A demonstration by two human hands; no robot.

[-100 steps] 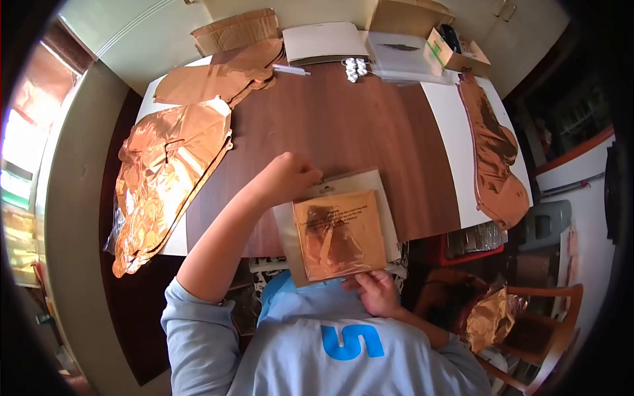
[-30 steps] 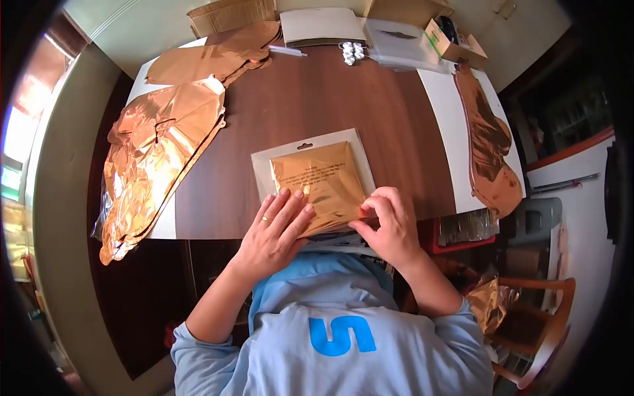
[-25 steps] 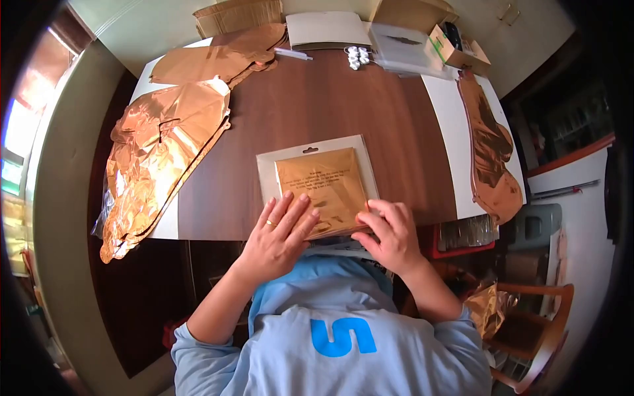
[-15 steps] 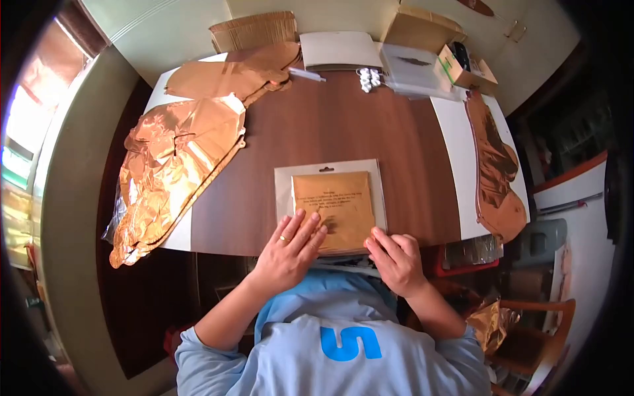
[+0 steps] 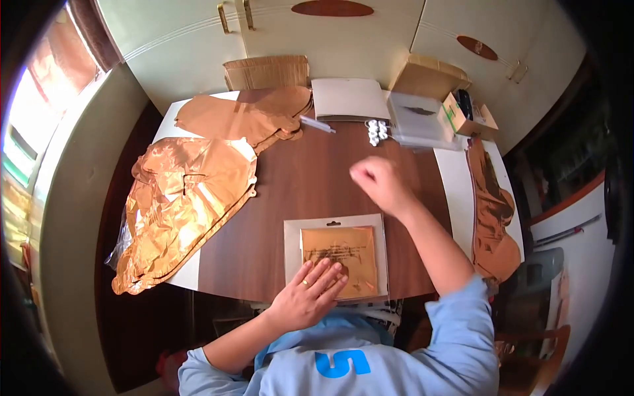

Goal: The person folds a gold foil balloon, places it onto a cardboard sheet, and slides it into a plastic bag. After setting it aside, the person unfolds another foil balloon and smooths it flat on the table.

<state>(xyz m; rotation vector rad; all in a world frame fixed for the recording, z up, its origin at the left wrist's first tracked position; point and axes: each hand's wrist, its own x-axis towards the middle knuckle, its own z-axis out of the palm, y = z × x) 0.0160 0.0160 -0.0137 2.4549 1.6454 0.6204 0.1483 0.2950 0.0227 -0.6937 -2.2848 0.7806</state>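
Observation:
A flat packet with a folded gold foil sheet, printed text and a hang hole lies near the table's front edge. On its lower left rests my left hand, palm down with its fingers spread and a ring on one finger. Above the brown tabletop beyond the packet, my right hand is raised with its fingers curled; whether it holds anything is too blurred to tell. The nearest things past it are some small white rolls.
Large crumpled gold foil covers the left side, with more foil behind it. At the back are a white board, clear sleeves and a small open box. Another foil piece lies right.
My right hand has left the packet's right corner and moved forward over the table. My left hand stays on the packet. The view has tilted up, showing more of the cabinets.

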